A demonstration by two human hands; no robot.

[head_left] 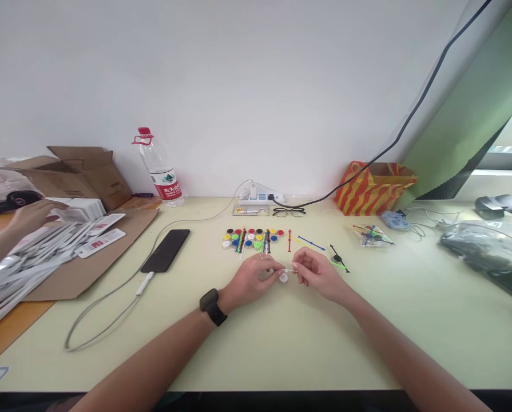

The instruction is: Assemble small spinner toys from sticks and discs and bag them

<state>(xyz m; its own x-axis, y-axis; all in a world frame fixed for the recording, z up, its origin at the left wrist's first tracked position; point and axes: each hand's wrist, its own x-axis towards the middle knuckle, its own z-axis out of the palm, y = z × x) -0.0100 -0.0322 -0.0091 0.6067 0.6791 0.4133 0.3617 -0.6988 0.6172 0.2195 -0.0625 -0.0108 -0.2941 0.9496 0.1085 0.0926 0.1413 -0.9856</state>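
Over cream table, two hands, white wall

The small white piece that you hold looks like smooth plastic. Before you, the coloured discs and the arrows also seem to be of plastic. Your bench has a smooth, pale surface with only a soft shine. The bottle is of clear, glossy plastic, and the packet at your right is of thin, wrinkled plastic film. You see matt brown cardboard on the box, and smooth dark glass on the phone. The green curtain looks like cloth.
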